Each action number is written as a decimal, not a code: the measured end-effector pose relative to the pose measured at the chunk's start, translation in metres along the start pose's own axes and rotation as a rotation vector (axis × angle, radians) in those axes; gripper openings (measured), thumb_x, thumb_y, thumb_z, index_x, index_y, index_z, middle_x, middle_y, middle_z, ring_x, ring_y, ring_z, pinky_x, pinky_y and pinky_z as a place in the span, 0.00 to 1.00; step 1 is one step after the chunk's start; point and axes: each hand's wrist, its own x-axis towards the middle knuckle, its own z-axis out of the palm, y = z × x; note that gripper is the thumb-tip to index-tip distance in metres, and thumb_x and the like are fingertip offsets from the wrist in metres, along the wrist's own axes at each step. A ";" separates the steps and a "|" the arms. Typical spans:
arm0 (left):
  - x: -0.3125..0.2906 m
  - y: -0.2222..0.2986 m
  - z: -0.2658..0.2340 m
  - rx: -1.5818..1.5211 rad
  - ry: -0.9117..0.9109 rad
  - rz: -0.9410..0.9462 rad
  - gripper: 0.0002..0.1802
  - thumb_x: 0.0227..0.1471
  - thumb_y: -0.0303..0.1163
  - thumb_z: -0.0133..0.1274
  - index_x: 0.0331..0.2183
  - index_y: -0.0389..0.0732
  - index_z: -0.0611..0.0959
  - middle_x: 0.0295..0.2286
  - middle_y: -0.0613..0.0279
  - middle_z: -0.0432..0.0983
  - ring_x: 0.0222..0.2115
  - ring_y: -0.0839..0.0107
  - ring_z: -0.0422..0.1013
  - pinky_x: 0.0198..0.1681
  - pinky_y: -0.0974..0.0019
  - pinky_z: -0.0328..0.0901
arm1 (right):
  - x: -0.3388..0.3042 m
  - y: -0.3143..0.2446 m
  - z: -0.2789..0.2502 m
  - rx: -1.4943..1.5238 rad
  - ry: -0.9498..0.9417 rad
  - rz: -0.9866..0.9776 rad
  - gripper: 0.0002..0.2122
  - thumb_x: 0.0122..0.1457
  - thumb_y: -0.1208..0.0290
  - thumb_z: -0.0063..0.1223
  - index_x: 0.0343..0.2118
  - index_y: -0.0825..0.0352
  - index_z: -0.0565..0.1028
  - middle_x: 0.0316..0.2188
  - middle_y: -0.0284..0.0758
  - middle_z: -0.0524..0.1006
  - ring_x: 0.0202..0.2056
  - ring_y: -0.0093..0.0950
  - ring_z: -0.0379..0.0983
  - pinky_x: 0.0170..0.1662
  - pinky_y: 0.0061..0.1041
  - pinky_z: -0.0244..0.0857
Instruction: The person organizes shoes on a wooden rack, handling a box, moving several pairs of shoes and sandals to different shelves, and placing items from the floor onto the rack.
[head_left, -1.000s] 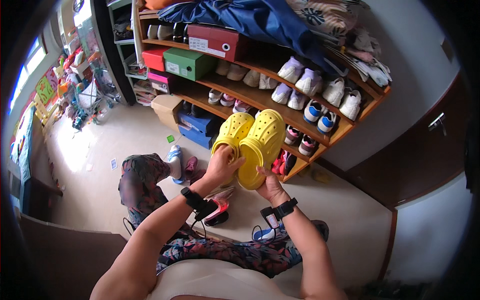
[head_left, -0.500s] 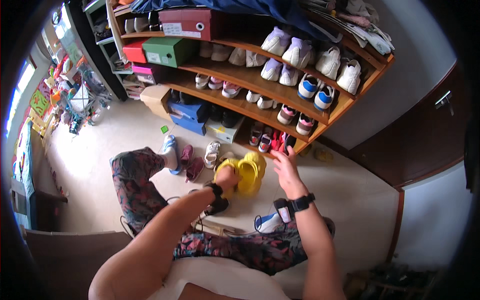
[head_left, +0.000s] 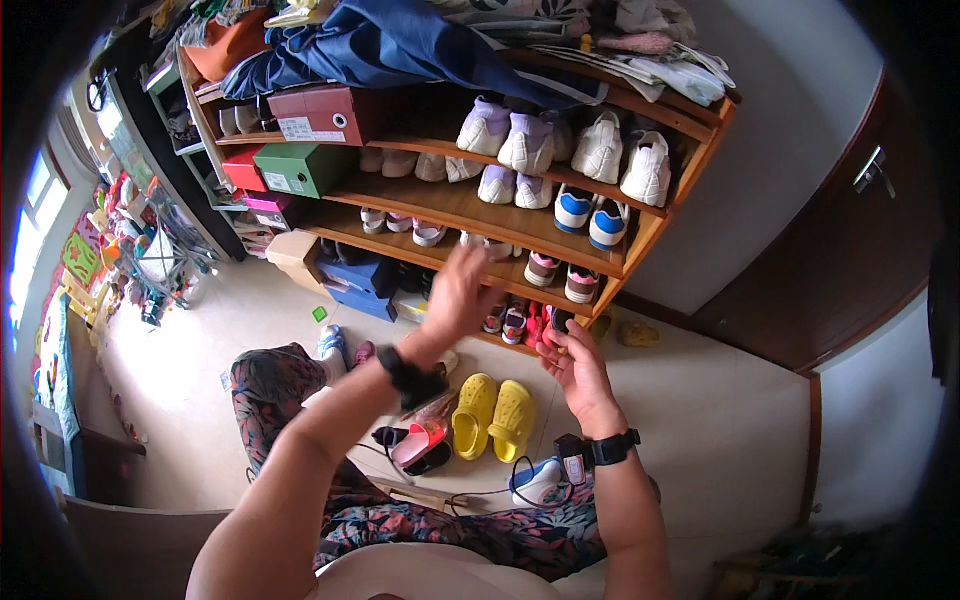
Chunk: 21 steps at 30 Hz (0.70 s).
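Two yellow clogs, a left one (head_left: 474, 418) and a right one (head_left: 513, 422), stand side by side on the floor in front of me, with neither hand on them. My left hand (head_left: 462, 300) is raised beyond them before the lower shelves, smeared by motion; its fingers are hard to make out. My right hand (head_left: 580, 378) is at the bottom shelf's right end, palm up, fingers loosely bent and apart. Just past its fingertips shows a dark shoe (head_left: 563, 320); contact cannot be made out. Beside it are red shoes (head_left: 536, 325).
The wooden shoe rack (head_left: 640, 250) fills the far side, with several pairs and shoe boxes. A pink slide (head_left: 420, 443) lies over black shoes left of the clogs. A blue-and-white shoe (head_left: 538, 482) is by my right leg. Tan footwear (head_left: 640, 334) lies beside the rack.
My left hand has let go of the yellow clogs, now on the floor, and moved up toward the shelves. My right hand stays near the bottom shelf. The view has shifted upward.
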 end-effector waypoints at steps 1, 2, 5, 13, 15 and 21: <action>0.033 0.004 -0.012 0.051 0.041 -0.042 0.25 0.44 0.30 0.61 0.45 0.42 0.73 0.38 0.46 0.67 0.37 0.51 0.72 0.36 0.53 0.70 | -0.002 -0.003 0.000 0.003 -0.016 0.034 0.31 0.57 0.68 0.56 0.62 0.63 0.55 0.43 0.32 0.71 0.42 0.29 0.73 0.46 0.30 0.64; 0.067 0.012 -0.024 0.112 0.084 0.007 0.28 0.44 0.33 0.62 0.48 0.44 0.72 0.39 0.45 0.67 0.38 0.51 0.71 0.37 0.53 0.71 | -0.006 -0.005 0.002 -0.010 0.014 0.017 0.34 0.56 0.69 0.57 0.63 0.66 0.52 0.44 0.36 0.73 0.44 0.30 0.73 0.49 0.32 0.65; 0.145 0.011 -0.052 0.321 0.033 0.077 0.34 0.46 0.42 0.63 0.54 0.47 0.69 0.43 0.46 0.68 0.43 0.50 0.70 0.39 0.55 0.71 | -0.010 -0.008 0.003 0.003 -0.007 -0.012 0.34 0.57 0.70 0.56 0.63 0.64 0.51 0.45 0.37 0.73 0.44 0.30 0.72 0.48 0.32 0.65; 0.197 -0.017 -0.054 0.386 -0.372 0.247 0.23 0.49 0.54 0.55 0.43 0.52 0.80 0.37 0.55 0.78 0.34 0.53 0.75 0.35 0.58 0.70 | -0.006 -0.004 -0.009 -0.051 -0.055 -0.058 0.27 0.61 0.70 0.48 0.62 0.61 0.56 0.46 0.39 0.74 0.41 0.29 0.74 0.45 0.30 0.68; 0.162 -0.007 -0.064 0.333 -0.233 0.228 0.16 0.47 0.50 0.59 0.33 0.49 0.84 0.34 0.59 0.77 0.27 0.52 0.74 0.28 0.56 0.68 | -0.010 -0.007 -0.001 -0.051 -0.063 -0.056 0.26 0.61 0.70 0.48 0.61 0.62 0.58 0.46 0.38 0.74 0.41 0.29 0.74 0.46 0.29 0.67; 0.025 0.022 -0.067 0.269 -0.035 0.189 0.10 0.45 0.38 0.62 0.25 0.45 0.79 0.26 0.63 0.69 0.21 0.59 0.72 0.24 0.60 0.68 | -0.010 -0.008 0.011 -0.062 -0.280 -0.082 0.28 0.58 0.61 0.57 0.59 0.65 0.62 0.44 0.34 0.75 0.41 0.24 0.74 0.45 0.27 0.64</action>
